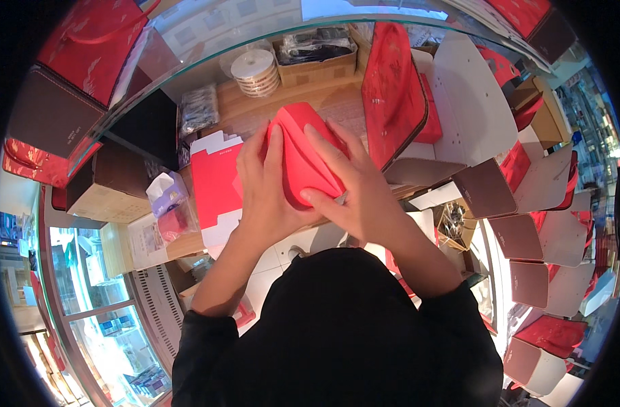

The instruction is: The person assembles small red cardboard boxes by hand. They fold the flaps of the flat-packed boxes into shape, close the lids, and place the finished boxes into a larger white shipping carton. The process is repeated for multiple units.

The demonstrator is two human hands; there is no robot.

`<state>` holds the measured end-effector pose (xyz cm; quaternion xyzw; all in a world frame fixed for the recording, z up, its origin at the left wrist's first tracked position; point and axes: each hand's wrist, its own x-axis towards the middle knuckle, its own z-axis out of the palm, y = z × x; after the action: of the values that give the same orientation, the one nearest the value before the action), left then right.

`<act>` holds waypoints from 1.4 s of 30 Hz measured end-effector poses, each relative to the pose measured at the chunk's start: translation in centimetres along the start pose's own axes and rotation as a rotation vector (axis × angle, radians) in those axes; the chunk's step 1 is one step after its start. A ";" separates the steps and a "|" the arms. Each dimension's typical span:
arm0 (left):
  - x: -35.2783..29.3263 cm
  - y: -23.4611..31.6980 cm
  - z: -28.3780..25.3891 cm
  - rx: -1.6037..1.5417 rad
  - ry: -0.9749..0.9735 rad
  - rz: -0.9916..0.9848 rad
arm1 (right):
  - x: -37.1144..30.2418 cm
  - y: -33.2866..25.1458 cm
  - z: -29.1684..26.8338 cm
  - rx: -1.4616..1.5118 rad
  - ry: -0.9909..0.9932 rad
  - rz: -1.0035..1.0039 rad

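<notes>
Between my two hands is a red paper box [303, 159], tilted up, its panels folded and a crease running down its middle. Along the box's left side my left hand [261, 183] is closed, with fingers pointing away from me. My right hand [351, 180] grips the right side, thumb pressed near the lower edge and fingers over the top panel. Just left of my left hand lies a flat red carton blank [214, 180] with white flaps, on the wooden table [327, 102].
A ribbon spool stack [254, 71] and a cardboard box of wrapped items [317, 57] stand at the back. A tissue pack [166, 193] sits left. Red patterned gift bags [395, 95] and open brown-and-white boxes [473, 102] crowd the right. A glass shelf edge [208, 51] crosses above.
</notes>
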<state>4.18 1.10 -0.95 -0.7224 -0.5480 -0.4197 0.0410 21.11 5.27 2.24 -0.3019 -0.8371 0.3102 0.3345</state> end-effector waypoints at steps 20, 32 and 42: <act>2.6 -2.8 -1.8 -0.907 -0.001 -0.087 | 2.4 5.0 -2.2 0.503 0.068 -0.247; 2.2 -1.5 -3.4 -0.746 -0.100 0.035 | 0.8 2.8 -4.2 0.249 -0.007 -0.430; 3.2 -0.3 -2.5 -0.718 -0.070 0.111 | -0.4 4.1 -4.9 0.251 0.070 -0.492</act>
<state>2.67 2.33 2.59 -0.7333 -0.3270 -0.5573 -0.2114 26.22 9.13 2.03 -0.0561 -0.8281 0.3103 0.4635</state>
